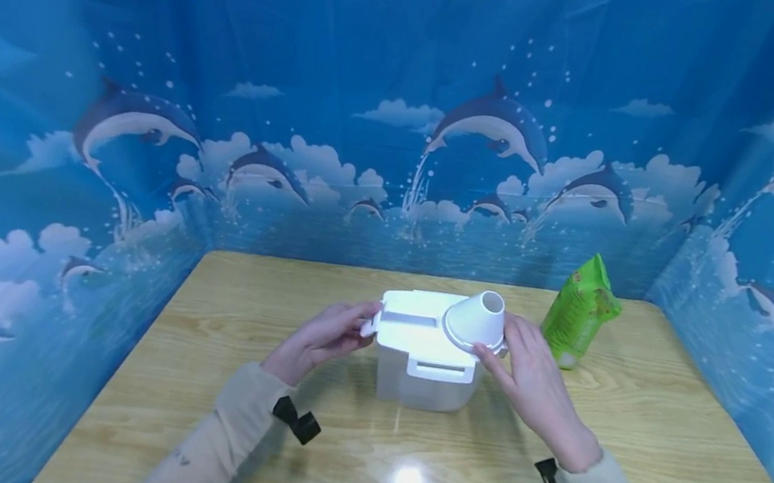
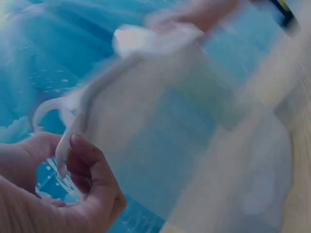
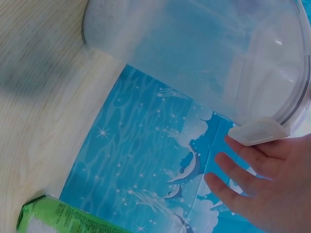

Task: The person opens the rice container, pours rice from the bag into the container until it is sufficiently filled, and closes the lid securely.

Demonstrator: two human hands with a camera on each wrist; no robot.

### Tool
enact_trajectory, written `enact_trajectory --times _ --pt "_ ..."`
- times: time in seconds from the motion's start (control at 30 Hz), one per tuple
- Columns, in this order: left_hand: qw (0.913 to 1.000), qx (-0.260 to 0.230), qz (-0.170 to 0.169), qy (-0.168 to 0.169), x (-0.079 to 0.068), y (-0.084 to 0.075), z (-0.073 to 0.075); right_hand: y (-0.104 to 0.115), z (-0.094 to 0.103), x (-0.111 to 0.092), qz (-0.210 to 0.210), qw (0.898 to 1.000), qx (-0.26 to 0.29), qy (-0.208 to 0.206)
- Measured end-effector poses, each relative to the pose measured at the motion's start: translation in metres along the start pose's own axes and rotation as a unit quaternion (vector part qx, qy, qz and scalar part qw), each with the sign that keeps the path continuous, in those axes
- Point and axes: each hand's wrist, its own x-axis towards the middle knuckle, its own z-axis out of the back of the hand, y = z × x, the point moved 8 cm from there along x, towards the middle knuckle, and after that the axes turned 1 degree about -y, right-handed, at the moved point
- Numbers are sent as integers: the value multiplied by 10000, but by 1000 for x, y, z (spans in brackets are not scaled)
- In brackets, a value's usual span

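A see-through plastic container (image 1: pixel 426 391) stands on the table with a white lid (image 1: pixel 413 321) on top. The lid carries a white cone-shaped spout (image 1: pixel 482 318), a front clip and side clips. My left hand (image 1: pixel 327 339) is at the container's left, pinching the white left side clip (image 2: pixel 63 153) between thumb and fingers; the clip sticks out from the wall. At the right, my right hand (image 1: pixel 537 377) has its thumb by the base of the cone. Its fingers are nearly straight in the right wrist view, one touching the right side clip (image 3: pixel 260 132). The left wrist view is blurred.
Behind my right hand a green printed bag (image 1: pixel 579 313) stands upright on the wooden table (image 1: pixel 265 291). A blue dolphin-patterned curtain (image 1: pixel 345 107) borders the table at the back and on both sides.
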Motion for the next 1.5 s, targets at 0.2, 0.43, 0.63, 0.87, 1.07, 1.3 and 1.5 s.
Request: enact_trajectory --times 0.2,0.43,0.63,0.87,1.07,1.3,1.5 --pt "9979 584 -26 -263 0 -5 2 0 1 0 -39 10000 33 20" --pt "9984 551 -154 -28 -4 -9 2 1 0 0 -60 10000 35 39" --pt "9931 1022 -568 29 -7 -16 6 0 1 0 -28 10000 -10 11" --pt "9738 1956 -1154 97 -16 -29 7 0 0 -1 -65 9999 -54 62" --pt "9519 2575 -1640 -277 -27 -39 3 0 0 -2 -36 10000 -74 29" --pt "8864 3627 -2785 -716 -45 -55 -14 0 -1 -2 -45 10000 -63 48" --pt "7865 4602 -4011 -934 -67 -62 -45 -1 -1 -2 -91 9999 -51 92"
